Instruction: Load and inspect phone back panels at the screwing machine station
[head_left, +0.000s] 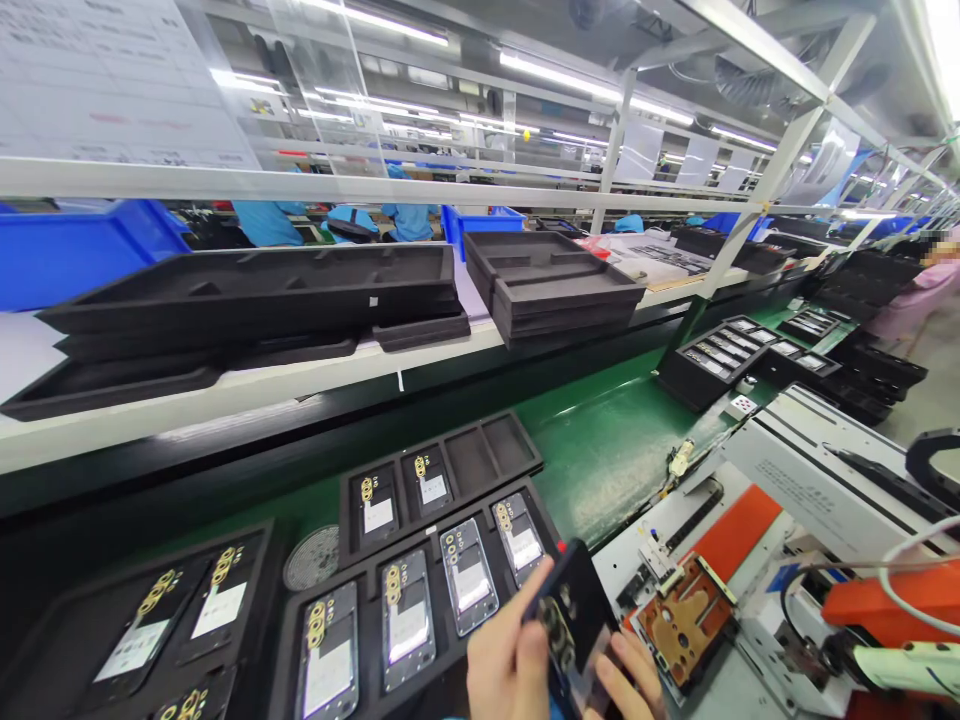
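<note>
A dark phone housing (576,620), with camera rings on its back, is tilted up between my two hands at the bottom centre. My left hand (510,650) grips its left edge, thumb and fingers closed on it. The fingers of my right hand (630,680) press against its lower right side. Just left of them lies a black foam tray (439,545) with several similar phone housings (407,615), each with gold camera rings and a white label. To the right of my hands is a machine fixture with a brown plate (686,625).
Behind is another foam tray (517,445) with two housings; a third tray (259,590) lies at left. Stacked black trays (555,290) and a blue bin (82,255) stand on the shelf. The white-and-orange machine (810,470) fills the right. A person in pink (919,290) is far right.
</note>
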